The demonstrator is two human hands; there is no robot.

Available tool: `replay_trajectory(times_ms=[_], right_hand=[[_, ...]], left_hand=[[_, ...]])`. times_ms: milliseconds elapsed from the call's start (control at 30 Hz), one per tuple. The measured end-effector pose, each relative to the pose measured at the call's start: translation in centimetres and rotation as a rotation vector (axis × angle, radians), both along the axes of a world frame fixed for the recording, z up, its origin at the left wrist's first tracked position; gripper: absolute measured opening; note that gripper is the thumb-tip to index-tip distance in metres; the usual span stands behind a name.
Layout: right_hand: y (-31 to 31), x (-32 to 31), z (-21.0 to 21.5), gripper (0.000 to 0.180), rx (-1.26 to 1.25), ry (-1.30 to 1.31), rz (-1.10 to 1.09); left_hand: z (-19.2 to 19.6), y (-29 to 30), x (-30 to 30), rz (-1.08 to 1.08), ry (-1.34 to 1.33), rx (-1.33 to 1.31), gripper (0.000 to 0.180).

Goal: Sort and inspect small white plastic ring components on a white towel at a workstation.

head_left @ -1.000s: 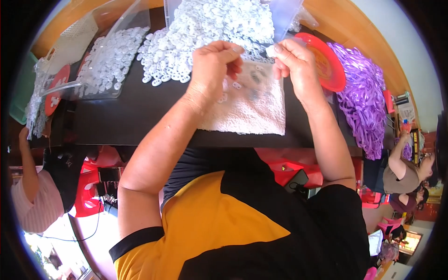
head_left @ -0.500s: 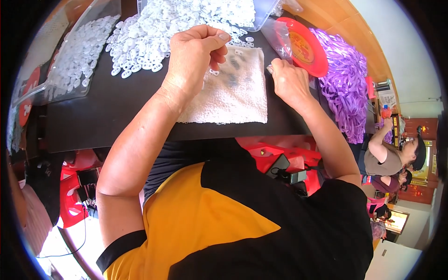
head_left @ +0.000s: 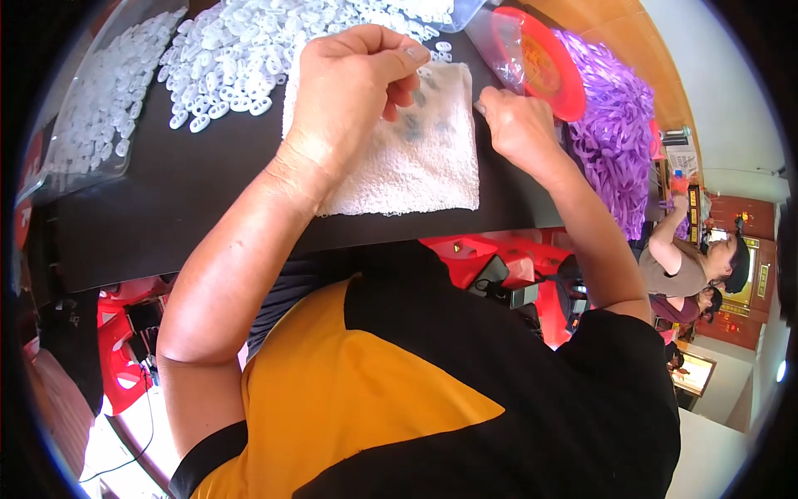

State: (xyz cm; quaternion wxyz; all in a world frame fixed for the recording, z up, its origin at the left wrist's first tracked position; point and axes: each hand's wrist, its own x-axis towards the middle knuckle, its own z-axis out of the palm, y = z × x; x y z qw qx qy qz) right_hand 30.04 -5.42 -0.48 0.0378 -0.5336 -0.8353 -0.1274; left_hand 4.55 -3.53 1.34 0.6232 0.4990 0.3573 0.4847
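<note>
Head view, left to right. Clear bin at far left on the dark table: loaded with small pale parts, all loose. Next, a big heap of white oval pieces, holes through them, spilling onto the tabletop; none visibly joined to anything. That's the bulk of the stock, and by my read most of the work is left.

My left hand is over the upper left of the white cloth, thumb tip against forefinger, other fingers curled below. Can't tell if a piece sits in that pinch; the tips hide it. Cloth lies flat, dark smudges on it; a few loose ovals sit just beyond its top edge.

My right hand is off the cloth's right edge, fingers bent in, palm down. Can't tell whether it's gripping anything; the underside is hidden. Just above it, a clear plastic bag overlaps the red plate. Far right, a heap of purple strips, tangled, no white pieces visible on them.

Done count: can't make out a separate finished stack, so no figure.
</note>
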Motion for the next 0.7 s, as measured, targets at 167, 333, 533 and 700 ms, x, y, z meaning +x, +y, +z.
replay_trajectory(times_ms=[167,333,533,700], right_hand=[[1.0,1.4,0.7,0.018,-0.238,0.361,-0.115],[0.1,-1.3,3.4,0.028,-0.621,1.287,-0.230],[-1.1,-3.6,4.1,0.024,-0.718,1.256,-0.032],[-1.7,-4.0,4.1,0.025,-0.759,1.326,-0.007]], left_hand=[[0.0,-0.1,0.2,-0.041,0.001,-0.021,0.013],[-0.4,-0.3,0.8,-0.158,0.131,0.122,0.014],[-1.6,-0.6,1.7,-0.216,0.193,0.356,0.027],[-2.1,-0.8,2.1,-0.178,0.135,0.423,0.023]])
